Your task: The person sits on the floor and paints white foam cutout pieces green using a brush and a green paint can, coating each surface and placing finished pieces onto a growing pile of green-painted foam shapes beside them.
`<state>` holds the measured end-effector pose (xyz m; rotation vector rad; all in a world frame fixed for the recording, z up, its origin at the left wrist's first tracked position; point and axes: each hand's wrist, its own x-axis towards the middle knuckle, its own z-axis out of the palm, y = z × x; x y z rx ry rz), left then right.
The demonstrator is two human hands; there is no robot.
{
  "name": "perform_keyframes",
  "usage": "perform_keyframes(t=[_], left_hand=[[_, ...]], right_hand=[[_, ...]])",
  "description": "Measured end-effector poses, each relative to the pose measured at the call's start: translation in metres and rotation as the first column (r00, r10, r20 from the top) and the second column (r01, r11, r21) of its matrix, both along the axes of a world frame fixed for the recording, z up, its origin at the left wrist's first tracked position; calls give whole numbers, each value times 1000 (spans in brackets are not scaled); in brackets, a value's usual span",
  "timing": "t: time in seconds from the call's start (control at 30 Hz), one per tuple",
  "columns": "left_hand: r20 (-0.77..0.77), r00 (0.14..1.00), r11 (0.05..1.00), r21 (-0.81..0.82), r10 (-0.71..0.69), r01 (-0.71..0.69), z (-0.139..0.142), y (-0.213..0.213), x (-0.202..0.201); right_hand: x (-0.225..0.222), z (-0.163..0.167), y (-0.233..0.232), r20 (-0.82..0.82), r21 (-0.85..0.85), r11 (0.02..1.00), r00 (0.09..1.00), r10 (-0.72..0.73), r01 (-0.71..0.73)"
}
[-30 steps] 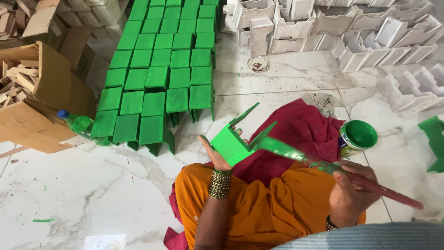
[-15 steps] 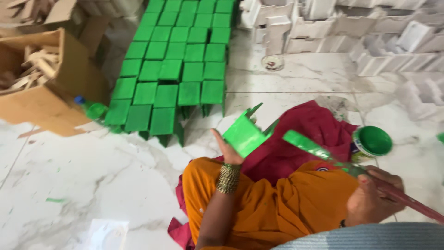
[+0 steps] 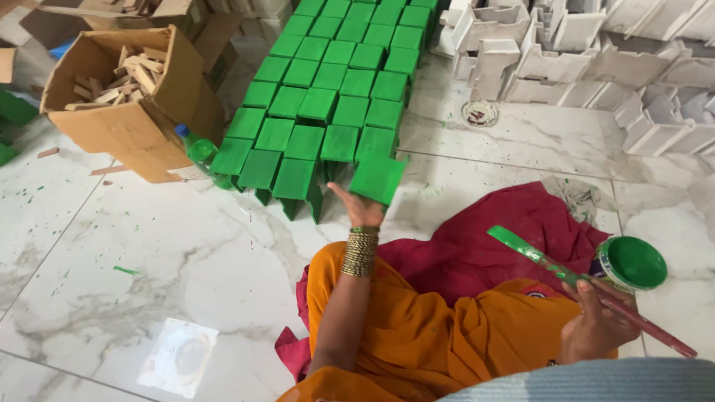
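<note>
1. The left hand [image 3: 360, 211] is stretched forward over the floor, fingers closed under a green painted block [image 3: 378, 178], which it holds tilted at the near right corner of the rows of green blocks [image 3: 328, 89].
2. Those rows lie just ahead and to the left of that hand, packed edge to edge on the marble floor [image 3: 141, 275]; the held block sits just beside the nearest of them, and whether it touches one cannot be told.
3. The right hand [image 3: 596, 327] rests low over the orange cloth [image 3: 447, 335], fingers wrapped round the dark red handle of a paintbrush [image 3: 581, 286] whose green-coated end slants up toward the left hand.
4. Just beyond the right hand stands an open tin of green paint [image 3: 633, 262], at the edge of a dark red cloth [image 3: 484, 238] spread between the two hands.
5. Well left of the left hand, a cardboard box [image 3: 126, 112] holds bare wooden pieces, with a green bottle [image 3: 199, 152] lying against its side.
6. Far ahead of the right hand, unpainted white blocks [image 3: 596, 59] are heaped together.
</note>
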<state>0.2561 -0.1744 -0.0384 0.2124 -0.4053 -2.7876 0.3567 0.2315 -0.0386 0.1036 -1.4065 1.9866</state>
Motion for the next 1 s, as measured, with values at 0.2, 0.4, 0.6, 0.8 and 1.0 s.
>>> perform_keyframes(t=[0.2,0.4,0.6,0.8,1.0], left_hand=[[254,929,946,113,268,-303,28,-24,9],[269,868,888,83,418,-453,16,-45,18],[174,868,875,61,465,-481,12,-64,10],[378,761,840,-101,528,-532,9,-73,-2],[380,741,812,-50,554,-582,3,-76,-11]], right_hand=[[10,-7,33,91,272,962,996,0,-25],[2,-13,33,76,255,966,997,17,-36],[1,-12,16,97,311,950,995,-18,-13],[-5,-17,8,31,441,897,999,15,-28],[-8,-30,15,14,443,896,1000,16,-20]])
